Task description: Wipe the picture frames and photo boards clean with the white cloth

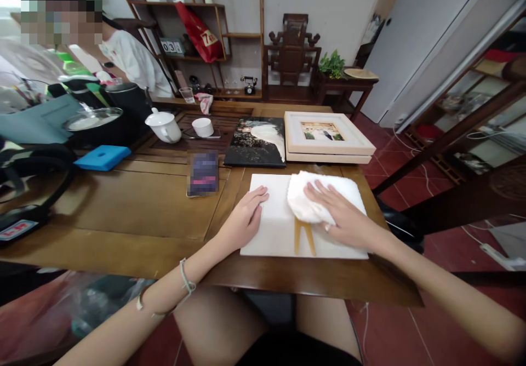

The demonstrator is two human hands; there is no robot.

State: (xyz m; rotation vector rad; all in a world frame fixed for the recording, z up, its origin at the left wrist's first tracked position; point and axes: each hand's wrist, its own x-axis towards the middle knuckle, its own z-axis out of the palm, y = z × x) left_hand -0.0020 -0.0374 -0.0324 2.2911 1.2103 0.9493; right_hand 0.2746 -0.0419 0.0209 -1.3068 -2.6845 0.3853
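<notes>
A white flat board, the back of a picture frame (271, 234), lies face down on the wooden table (143, 201) in front of me, with a tan stand leg (304, 238) on it. My right hand (343, 218) lies flat on a white fluffy cloth (306, 199) and presses it onto the board, fingers stretched out. My left hand (244, 218) rests on the board's left edge with its fingers bent over the rim, holding it steady.
Behind the board lie a dark photo print (257, 142) and a stack of white framed pictures (326, 136). A teapot (163, 125), a cup (203, 127), a phone (203, 173) and a blue box (102, 158) stand to the left. Another person sits at far left. Shelves line the wall.
</notes>
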